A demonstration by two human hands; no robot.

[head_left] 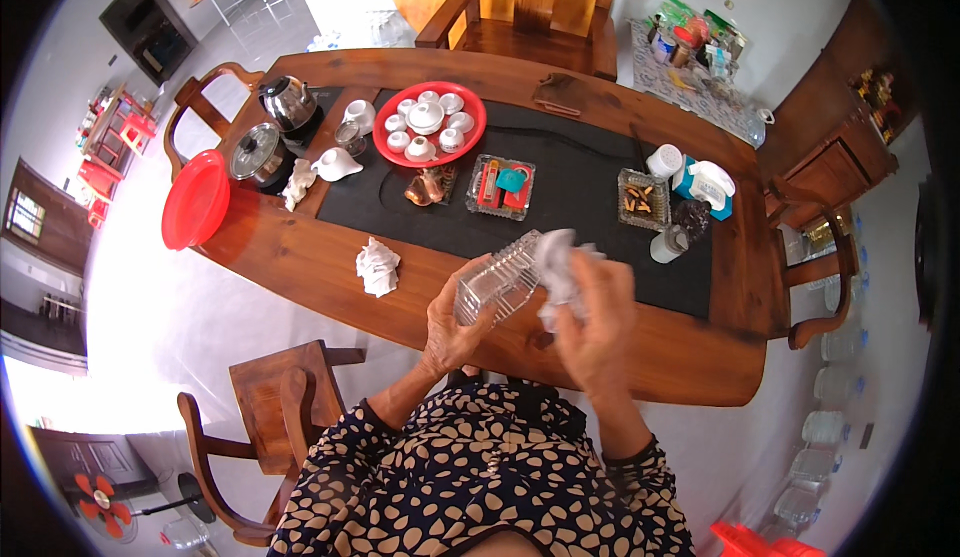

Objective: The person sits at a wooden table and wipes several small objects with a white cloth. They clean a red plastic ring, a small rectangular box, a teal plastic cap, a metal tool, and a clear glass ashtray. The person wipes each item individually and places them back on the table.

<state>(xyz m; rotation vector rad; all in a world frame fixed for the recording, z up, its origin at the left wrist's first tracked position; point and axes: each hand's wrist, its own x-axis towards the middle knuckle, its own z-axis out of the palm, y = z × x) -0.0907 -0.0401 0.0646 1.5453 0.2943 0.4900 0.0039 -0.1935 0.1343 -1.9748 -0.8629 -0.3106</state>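
Note:
My left hand [456, 319] grips a clear ribbed glass ashtray [500, 279], which is tilted on its side over the table's near edge. Bunched in my right hand [602, 309] is a crumpled white tissue [562, 275], close against the ashtray's right end; that hand is blurred by motion. On the dark inlay beyond sits a square glass dish [501, 188] with red packets and a teal item in it. Another glass ashtray [643, 200], to the right, holds several cigarette butts. A crumpled wad of white tissue [378, 267] lies on the wood left of my hands.
A red tray [470, 147] of white teacups stands at the far middle. At the left are a kettle [287, 102], a lidded pot [258, 155] and a red basin [196, 200]. A tissue pack [706, 185] and white jars stand at the right. Wooden chairs surround the table.

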